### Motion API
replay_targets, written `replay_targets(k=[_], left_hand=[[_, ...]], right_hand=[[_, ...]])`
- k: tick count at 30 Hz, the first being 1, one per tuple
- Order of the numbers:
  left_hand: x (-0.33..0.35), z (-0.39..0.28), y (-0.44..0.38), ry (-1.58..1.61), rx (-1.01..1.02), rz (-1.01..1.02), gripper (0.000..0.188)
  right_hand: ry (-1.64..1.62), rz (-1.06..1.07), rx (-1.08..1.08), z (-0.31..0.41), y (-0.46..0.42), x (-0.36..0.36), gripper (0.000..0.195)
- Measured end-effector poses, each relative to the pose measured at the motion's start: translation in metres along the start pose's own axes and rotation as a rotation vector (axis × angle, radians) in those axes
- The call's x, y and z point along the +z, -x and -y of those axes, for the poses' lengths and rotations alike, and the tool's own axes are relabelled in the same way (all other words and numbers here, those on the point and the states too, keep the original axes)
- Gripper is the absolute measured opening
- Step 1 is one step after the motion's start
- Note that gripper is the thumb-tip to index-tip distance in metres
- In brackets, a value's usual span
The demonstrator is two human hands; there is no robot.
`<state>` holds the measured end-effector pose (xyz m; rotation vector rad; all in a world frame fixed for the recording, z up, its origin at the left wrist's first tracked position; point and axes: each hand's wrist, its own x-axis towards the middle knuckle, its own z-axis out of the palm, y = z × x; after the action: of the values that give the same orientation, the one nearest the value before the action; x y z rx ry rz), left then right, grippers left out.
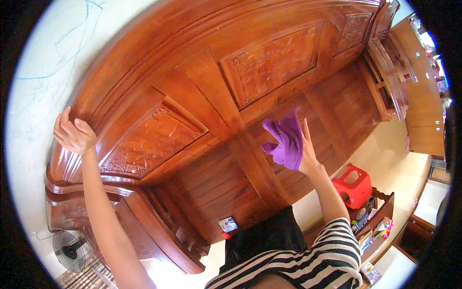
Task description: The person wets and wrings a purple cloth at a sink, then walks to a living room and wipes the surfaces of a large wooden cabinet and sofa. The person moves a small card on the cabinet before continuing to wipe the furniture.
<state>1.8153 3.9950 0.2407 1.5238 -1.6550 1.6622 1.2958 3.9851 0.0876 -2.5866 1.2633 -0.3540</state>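
A crumpled purple cloth [287, 142] is in my right hand [309, 157], hiding most of its fingers. That hand hangs over the slatted seat [220, 177] of a long, glossy carved wooden bench; whether the cloth touches the wood I cannot tell. My left hand [74, 133] is at the left end of the bench's backrest [133, 68], by its top edge and near the wall. Its thumb stands apart from its loosely bent fingers, and nothing is held in it. Carved relief panels [274, 65] are set into the backrest.
A small box [228, 224] lies on the seat's front edge. To the right stand a red plastic stool [355, 186] and a wooden tray of small items [375, 227]. A fan [69, 251] is at lower left. Wooden cabinets [424, 108] line the far right. The wall [39, 108] bears blue scribbles.
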Motion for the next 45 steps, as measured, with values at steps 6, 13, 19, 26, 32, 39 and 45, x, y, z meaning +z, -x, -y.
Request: replay_targets(k=[6,13,19,26,32,39,45], left_hand=[[0.001,0.000,-0.001,0.015,-0.027,0.008,0.033],[0.005,0.002,0.004,-0.006,-0.032,0.028,0.035],[0.005,-0.003,0.008,0.024,0.008,0.039,0.035],[0.008,-0.002,0.008,0.038,-0.013,0.057,0.037],[0.008,0.005,0.011,0.027,-0.001,0.069,0.037],[0.009,0.000,0.006,0.037,0.011,0.071,0.037],[0.006,0.004,0.010,0.020,0.011,0.073,0.038]], right_hand=[[0.004,-0.441,-0.205,-0.018,-0.107,-0.060,0.040],[-0.285,-0.904,0.000,0.035,-0.276,-0.081,0.048],[-0.332,-1.324,0.295,-0.006,-0.261,0.075,0.050],[-1.515,-1.224,1.204,-0.090,-0.159,0.274,0.042],[-2.045,-1.078,1.438,-0.108,-0.128,0.330,0.036],[-1.924,-1.302,1.258,-0.123,-0.172,0.257,0.029],[-0.329,-1.276,0.852,-0.035,-0.314,0.005,0.024]])
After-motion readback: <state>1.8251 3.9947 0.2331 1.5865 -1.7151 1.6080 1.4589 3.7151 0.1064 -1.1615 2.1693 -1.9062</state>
